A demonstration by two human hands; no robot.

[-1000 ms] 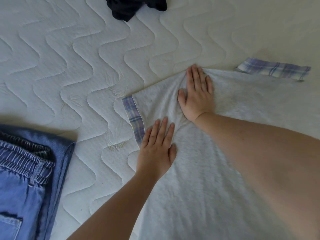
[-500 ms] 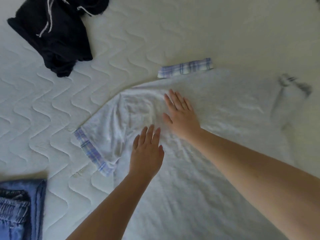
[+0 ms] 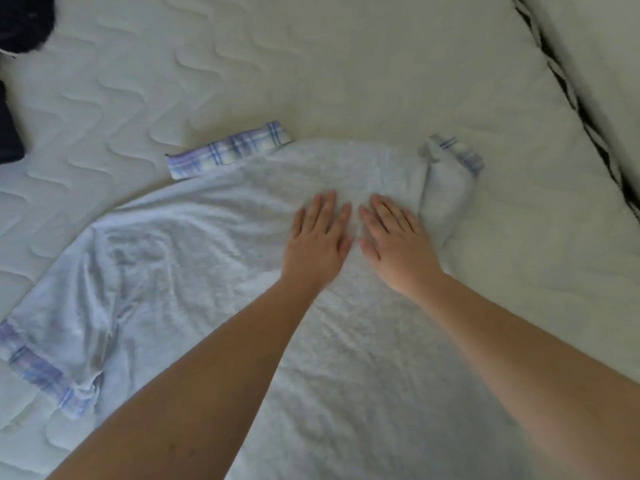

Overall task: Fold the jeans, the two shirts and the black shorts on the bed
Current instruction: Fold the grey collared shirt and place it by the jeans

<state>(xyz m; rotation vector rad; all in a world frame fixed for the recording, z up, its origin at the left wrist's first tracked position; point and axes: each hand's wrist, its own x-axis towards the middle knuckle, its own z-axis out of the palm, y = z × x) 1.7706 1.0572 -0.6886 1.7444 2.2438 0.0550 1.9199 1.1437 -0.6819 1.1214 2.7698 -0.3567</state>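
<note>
Grey shirt (image 3: 214, 271) lies spread on the bed (image 3: 346, 81); left hand (image 3: 320, 240) and right hand (image 3: 398, 244), grip released, press flat, smoothing. Next: fold crumpled right sleeve (image 3: 446, 192) inward.

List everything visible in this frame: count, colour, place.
light grey cotton shirt with blue plaid trim: 1, grey, spread flat mid-bed, plaid collar and cuffs showing
black crumpled garment: 1, black, top-left corner, mostly cut off
white quilted mattress: 1, white, under everything
white bedding with black edge: 1, white, top right
left hand: 1, flat on shirt near collar
right hand: 1, flat on shirt beside left
</note>
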